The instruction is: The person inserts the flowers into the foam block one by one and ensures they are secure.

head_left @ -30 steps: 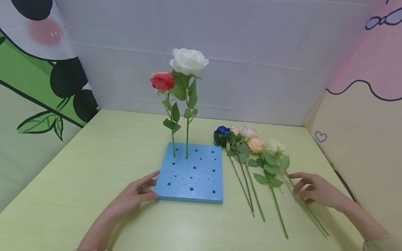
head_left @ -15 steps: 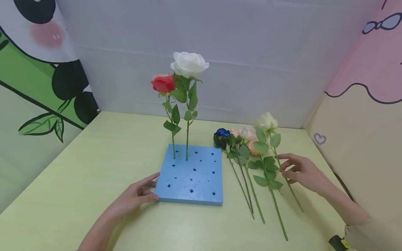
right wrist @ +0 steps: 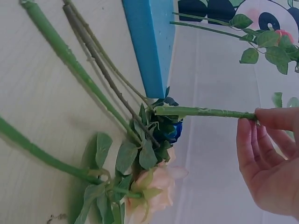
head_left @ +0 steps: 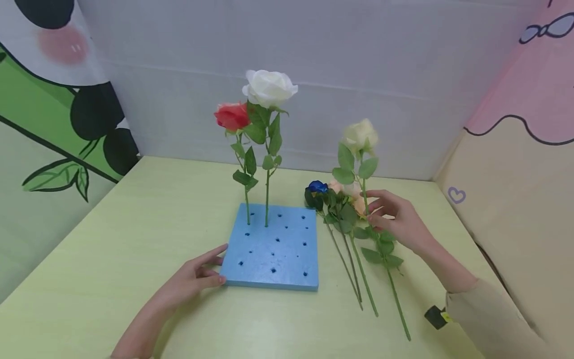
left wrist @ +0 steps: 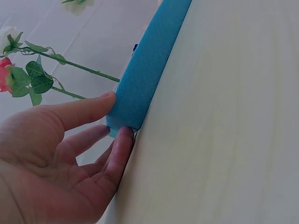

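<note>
In the head view my left hand [head_left: 195, 276] rests against the left side of a blue foam board [head_left: 269, 254] dotted with holes, its thumb at the near corner. The left wrist view shows the fingertips spread along that end of the board [left wrist: 147, 70]. A red rose [head_left: 232, 116] and a white rose [head_left: 270, 89] stand upright in the board's far left part. My right hand [head_left: 396, 217] pinches the stem of a cream rose [head_left: 360, 135], bloom up, above the other flowers. Its stem [right wrist: 201, 112] points downward, its cut end overlapping the blue rose in the right wrist view.
Right of the board lie a blue rose [head_left: 318, 187], a peach rose [head_left: 360, 205] and several other stems on the pale table [head_left: 134, 224]. A long green stem [head_left: 396, 299] lies nearest my right forearm. Printed cloth walls enclose the back and sides.
My right hand has lifted the cream rose off the table, moving it left and up as its stem turned upright. My left hand and the board stay in place.
</note>
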A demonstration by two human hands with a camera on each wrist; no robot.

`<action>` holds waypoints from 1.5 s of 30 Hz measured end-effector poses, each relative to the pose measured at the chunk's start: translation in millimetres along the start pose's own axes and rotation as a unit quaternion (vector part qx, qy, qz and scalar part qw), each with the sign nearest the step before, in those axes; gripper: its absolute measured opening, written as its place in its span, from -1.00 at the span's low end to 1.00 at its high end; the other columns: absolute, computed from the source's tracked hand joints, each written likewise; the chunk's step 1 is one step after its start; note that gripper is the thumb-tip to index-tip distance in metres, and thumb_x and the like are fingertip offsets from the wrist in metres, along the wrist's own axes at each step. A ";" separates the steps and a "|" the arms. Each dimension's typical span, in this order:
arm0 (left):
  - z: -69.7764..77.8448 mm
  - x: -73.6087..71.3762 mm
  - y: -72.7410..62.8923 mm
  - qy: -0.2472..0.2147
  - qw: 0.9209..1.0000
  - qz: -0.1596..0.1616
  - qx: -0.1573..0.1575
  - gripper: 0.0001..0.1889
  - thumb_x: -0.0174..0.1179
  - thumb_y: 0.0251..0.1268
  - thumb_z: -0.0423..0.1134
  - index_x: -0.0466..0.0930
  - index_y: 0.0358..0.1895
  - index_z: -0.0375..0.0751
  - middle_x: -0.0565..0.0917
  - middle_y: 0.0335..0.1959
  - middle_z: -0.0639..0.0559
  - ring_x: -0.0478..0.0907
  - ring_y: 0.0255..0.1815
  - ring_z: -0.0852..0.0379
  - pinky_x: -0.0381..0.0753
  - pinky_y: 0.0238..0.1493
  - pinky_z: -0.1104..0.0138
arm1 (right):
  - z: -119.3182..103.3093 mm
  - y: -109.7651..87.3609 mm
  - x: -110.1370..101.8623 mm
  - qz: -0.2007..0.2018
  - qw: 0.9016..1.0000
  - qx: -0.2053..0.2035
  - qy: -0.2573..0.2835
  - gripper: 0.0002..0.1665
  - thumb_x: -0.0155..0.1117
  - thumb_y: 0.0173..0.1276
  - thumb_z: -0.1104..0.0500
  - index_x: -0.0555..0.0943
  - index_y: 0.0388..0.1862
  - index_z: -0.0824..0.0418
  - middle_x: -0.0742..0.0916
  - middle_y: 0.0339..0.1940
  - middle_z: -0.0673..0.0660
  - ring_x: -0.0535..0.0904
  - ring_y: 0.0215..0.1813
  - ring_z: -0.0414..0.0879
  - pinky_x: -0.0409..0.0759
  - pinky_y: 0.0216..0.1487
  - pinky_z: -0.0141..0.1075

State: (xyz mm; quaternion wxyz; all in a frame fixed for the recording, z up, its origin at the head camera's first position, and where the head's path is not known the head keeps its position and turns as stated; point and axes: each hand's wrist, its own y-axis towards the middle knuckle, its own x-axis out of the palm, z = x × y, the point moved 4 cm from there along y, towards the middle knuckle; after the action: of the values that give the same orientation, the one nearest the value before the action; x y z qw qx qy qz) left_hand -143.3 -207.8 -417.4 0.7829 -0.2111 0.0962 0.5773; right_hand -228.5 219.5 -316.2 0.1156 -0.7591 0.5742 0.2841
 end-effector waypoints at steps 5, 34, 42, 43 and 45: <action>-0.9 1.0 0.5 -0.001 1.000 0.000 -0.002 -0.21 0.30 0.29 -0.23 0.14 0.56 -0.04 0.45 0.33 -0.31 0.61 -0.06 0.10 0.42 -0.05 0.26 | -7.5 16.3 10.6 0.014 0.999 -0.024 0.022 -0.41 0.20 0.40 0.35 0.40 0.40 0.16 0.64 -0.04 0.35 0.66 -0.24 -0.24 0.69 -0.25 -0.28; -0.7 0.2 0.1 0.000 1.000 0.001 -0.005 -0.22 0.29 0.30 -0.23 0.14 0.55 -0.03 0.46 0.31 -0.28 0.61 -0.06 0.10 0.43 -0.01 0.25 | -46.2 76.4 91.9 0.060 0.981 -0.119 0.143 -0.61 0.23 0.41 0.30 0.49 0.20 0.25 0.63 -0.18 0.28 0.63 -0.22 0.21 0.71 -0.28 -0.05; -0.2 0.0 -1.2 0.000 1.000 0.003 -0.004 -0.22 0.29 0.30 -0.23 0.14 0.55 -0.04 0.44 0.33 -0.30 0.60 -0.04 0.08 0.42 -0.06 0.24 | -52.1 83.0 104.0 0.056 0.981 -0.124 0.142 -0.72 0.20 0.44 0.28 0.48 0.10 0.25 0.64 -0.14 0.28 0.67 -0.19 0.22 0.72 -0.29 -0.15; -0.1 0.0 -1.6 0.000 1.000 0.003 -0.003 -0.22 0.29 0.30 -0.23 0.14 0.55 -0.04 0.44 0.33 -0.30 0.60 -0.04 0.08 0.42 -0.05 0.24 | -52.5 83.9 104.9 0.058 0.980 -0.125 0.143 -0.72 0.20 0.44 0.29 0.48 0.09 0.26 0.63 -0.13 0.29 0.67 -0.18 0.23 0.72 -0.29 -0.17; 0.2 -0.1 -2.3 -0.002 1.000 0.003 -0.002 -0.22 0.29 0.30 -0.23 0.14 0.55 -0.04 0.44 0.33 -0.30 0.61 -0.03 0.07 0.42 -0.04 0.24 | -52.6 86.1 107.1 0.061 0.981 -0.120 0.141 -0.72 0.20 0.43 0.29 0.48 0.09 0.27 0.63 -0.12 0.29 0.68 -0.17 0.23 0.72 -0.28 -0.21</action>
State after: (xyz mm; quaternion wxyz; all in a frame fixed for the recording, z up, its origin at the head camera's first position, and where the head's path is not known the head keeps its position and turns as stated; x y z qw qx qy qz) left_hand -141.2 -208.4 -416.6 0.7810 -0.2110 0.0942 0.5802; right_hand -274.3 79.8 -320.9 -0.0759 -0.7631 0.5919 0.2479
